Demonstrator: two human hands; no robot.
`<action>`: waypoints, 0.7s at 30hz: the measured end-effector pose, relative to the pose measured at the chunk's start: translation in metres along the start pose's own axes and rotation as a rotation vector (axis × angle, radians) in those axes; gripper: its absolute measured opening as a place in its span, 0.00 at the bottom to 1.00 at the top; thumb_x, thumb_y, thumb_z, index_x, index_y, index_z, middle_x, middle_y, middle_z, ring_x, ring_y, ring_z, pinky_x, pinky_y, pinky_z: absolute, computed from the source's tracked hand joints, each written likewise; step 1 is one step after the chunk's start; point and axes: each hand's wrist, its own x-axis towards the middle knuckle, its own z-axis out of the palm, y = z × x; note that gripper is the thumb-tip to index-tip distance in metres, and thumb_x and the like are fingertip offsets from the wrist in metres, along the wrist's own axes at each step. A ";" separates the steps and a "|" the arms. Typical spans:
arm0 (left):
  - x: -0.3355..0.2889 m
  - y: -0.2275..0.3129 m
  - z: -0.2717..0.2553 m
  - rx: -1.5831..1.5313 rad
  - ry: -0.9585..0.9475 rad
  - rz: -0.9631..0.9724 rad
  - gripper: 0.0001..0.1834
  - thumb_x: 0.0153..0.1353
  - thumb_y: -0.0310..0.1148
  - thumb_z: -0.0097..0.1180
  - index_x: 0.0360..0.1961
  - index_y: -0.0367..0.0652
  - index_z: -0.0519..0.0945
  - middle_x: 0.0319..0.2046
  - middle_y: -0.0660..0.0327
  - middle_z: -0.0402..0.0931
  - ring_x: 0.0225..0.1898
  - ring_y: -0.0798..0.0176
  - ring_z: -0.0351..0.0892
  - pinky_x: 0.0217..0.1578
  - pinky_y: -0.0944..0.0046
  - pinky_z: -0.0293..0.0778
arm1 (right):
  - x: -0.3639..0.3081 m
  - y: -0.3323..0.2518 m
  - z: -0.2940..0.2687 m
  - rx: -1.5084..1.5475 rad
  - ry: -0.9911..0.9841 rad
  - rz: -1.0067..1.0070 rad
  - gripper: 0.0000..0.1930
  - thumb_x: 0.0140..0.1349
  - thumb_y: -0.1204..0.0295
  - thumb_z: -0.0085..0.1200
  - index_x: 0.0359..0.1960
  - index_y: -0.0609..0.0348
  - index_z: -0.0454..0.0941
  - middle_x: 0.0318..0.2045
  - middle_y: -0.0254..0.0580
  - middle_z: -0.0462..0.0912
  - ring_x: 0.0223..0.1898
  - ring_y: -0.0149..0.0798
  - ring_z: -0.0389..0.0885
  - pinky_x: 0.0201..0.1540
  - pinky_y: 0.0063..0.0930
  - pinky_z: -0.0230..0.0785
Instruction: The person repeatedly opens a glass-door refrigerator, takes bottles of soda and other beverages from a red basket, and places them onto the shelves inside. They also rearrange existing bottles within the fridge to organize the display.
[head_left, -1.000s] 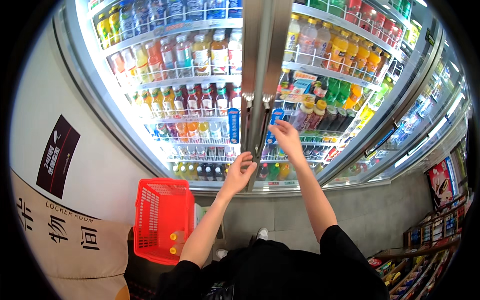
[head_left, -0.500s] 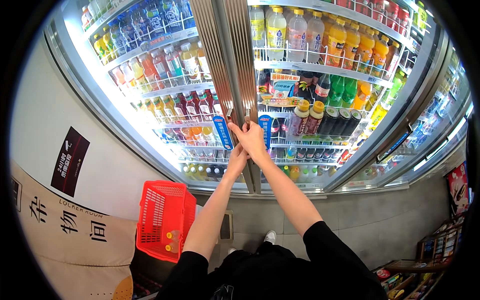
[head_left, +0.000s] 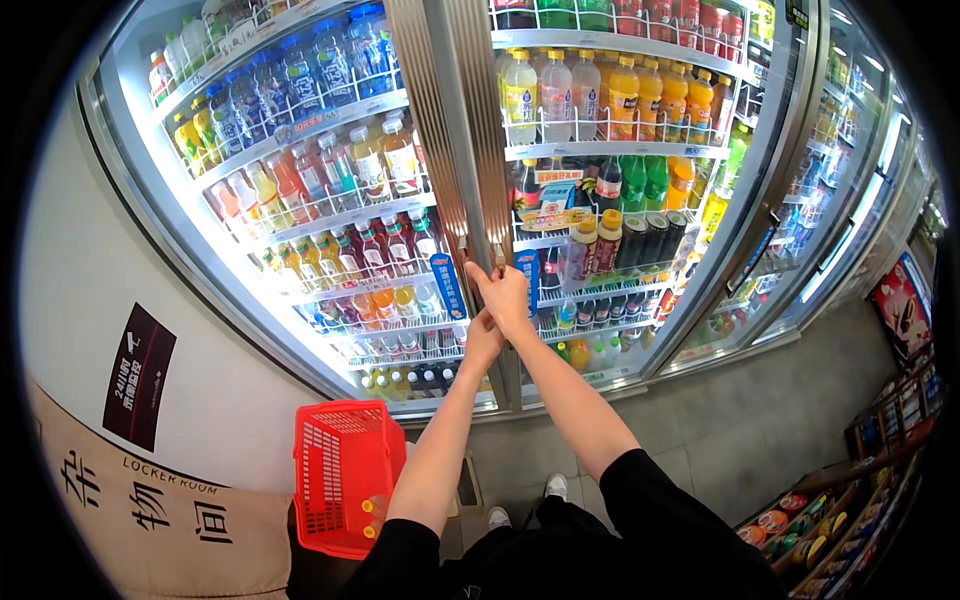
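Both my arms reach forward to where two glass fridge doors meet. My right hand (head_left: 506, 297) is closed at the door handle (head_left: 499, 256), beside the blue tag (head_left: 525, 277) on the right door, its thumb pointing left. Just below and partly behind it, my left hand (head_left: 482, 342) touches the metal door frame; its fingers are mostly hidden. A second blue tag (head_left: 448, 284) is on the left door. Behind the glass, shelves hold rows of bottles, such as orange drinks (head_left: 623, 97) and blue-labelled water (head_left: 330, 62), and dark cans (head_left: 634, 240).
A red shopping basket (head_left: 330, 425) with yellow-capped bottles (head_left: 373, 515) stands at my lower left, next to a beige curtain (head_left: 100, 470). More fridge doors (head_left: 790, 200) run along the right. A snack shelf (head_left: 830, 530) stands at the lower right.
The view has shifted, so the basket and floor appear lower and more of the right side shows. Both hands stay together at the door seam, and the doors look still closed.
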 end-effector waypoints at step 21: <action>-0.135 0.078 0.073 0.039 -0.180 0.575 0.14 0.55 0.26 0.62 0.43 0.35 0.78 0.36 0.55 0.79 0.37 0.58 0.80 0.42 0.63 0.74 | -0.230 0.028 -0.171 -0.109 0.602 -0.226 0.13 0.62 0.67 0.60 0.26 0.65 0.78 0.11 0.29 0.66 0.16 0.22 0.63 0.20 0.23 0.60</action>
